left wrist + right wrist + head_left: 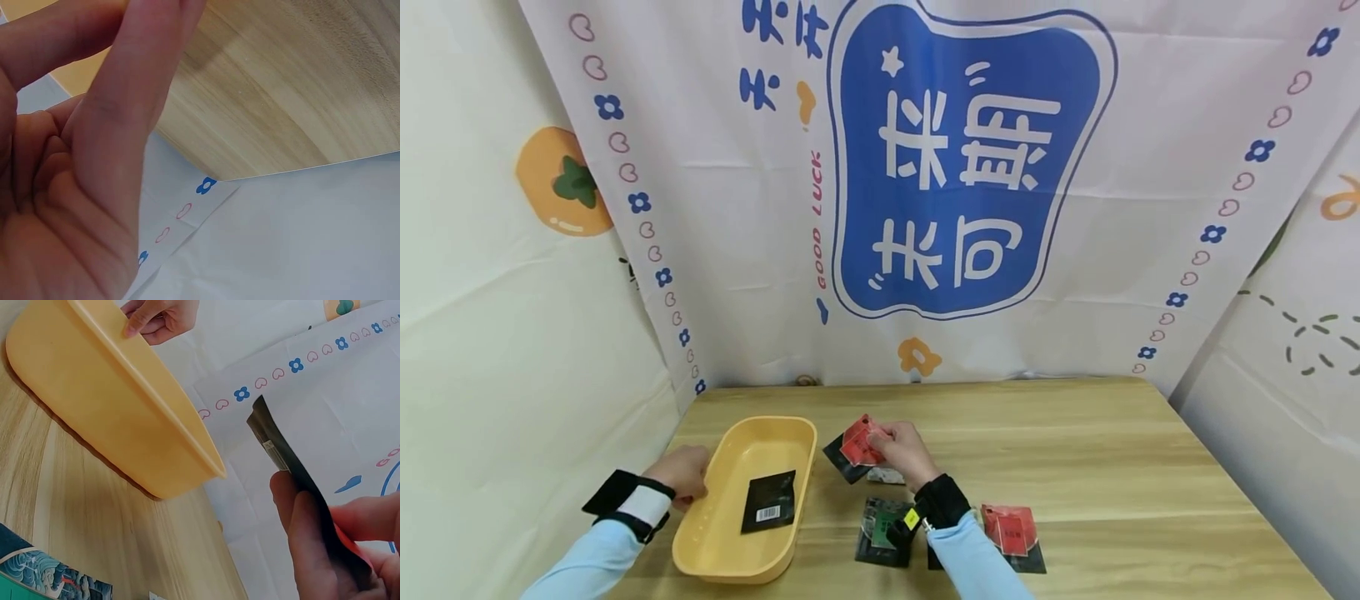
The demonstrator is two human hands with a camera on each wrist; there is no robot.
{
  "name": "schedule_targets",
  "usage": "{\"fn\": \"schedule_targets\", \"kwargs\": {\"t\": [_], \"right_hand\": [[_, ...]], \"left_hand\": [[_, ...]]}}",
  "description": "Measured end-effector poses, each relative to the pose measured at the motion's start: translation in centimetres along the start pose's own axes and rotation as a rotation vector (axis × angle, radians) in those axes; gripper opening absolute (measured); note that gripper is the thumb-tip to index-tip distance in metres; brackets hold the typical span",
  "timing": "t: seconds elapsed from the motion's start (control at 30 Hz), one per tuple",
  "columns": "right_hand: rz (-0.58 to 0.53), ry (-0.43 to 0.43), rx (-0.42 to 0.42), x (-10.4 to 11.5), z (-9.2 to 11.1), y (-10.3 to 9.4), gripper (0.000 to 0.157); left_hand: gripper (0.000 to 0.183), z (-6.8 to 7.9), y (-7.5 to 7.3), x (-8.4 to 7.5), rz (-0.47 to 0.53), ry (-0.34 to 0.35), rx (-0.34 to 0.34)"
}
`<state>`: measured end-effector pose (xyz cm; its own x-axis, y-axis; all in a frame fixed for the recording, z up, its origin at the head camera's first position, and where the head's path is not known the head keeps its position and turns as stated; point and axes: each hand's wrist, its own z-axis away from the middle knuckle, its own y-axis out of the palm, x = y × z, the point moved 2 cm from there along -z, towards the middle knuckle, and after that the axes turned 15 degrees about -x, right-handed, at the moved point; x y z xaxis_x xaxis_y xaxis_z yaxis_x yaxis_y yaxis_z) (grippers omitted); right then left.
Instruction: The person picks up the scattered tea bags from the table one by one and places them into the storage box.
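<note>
My right hand (904,454) pinches a flat red-and-black packet (859,442) above the table, just right of a yellow plastic basin (718,529). In the right wrist view, the thumb and fingers press this packet (290,453) from both sides, and part of a barcode label shows on its back. The basin's far-left rim is gripped by my left hand (683,473), thumb over the edge as the right wrist view shows. Inside the basin lies one black packet (769,502), barcode side up. The left wrist view shows mostly the left hand's fingers and palm.
On the wooden table (1112,467), a green-and-black packet (874,533) lies below the right wrist. A red-and-black packet (1013,535) lies to its right. Another packet is mostly hidden under the right forearm. A small greyish item (886,475) shows beneath the right hand. Printed cloth (760,333) hangs behind.
</note>
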<state>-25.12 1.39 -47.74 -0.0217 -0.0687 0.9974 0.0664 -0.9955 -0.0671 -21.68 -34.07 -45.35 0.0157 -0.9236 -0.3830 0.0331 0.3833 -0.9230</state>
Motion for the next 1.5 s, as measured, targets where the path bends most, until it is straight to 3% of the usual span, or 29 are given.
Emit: {"fn": "schedule_targets", "kwargs": {"t": [0.47,0.8,1.1,1.5], "right_hand": [[0.031,-0.022,0.007,0.7,0.0,1.1,0.035],[0.047,0.004,0.009,1.4,-0.5,2.3,0.036],[0.059,0.025,0.005,1.2,-0.3,2.9,0.035],[0.06,-0.019,0.009,1.7,-1.0,4.1,0.027]], "left_hand": [[0.019,0.0,0.0,0.2,0.026,-0.02,0.027],[0.019,-0.3,-1.0,0.1,-0.003,-0.004,0.035],[0.02,0.0,-0.6,0.2,-0.019,-0.012,0.045],[0.02,-0.1,-0.8,0.0,0.004,-0.033,0.05]]}}
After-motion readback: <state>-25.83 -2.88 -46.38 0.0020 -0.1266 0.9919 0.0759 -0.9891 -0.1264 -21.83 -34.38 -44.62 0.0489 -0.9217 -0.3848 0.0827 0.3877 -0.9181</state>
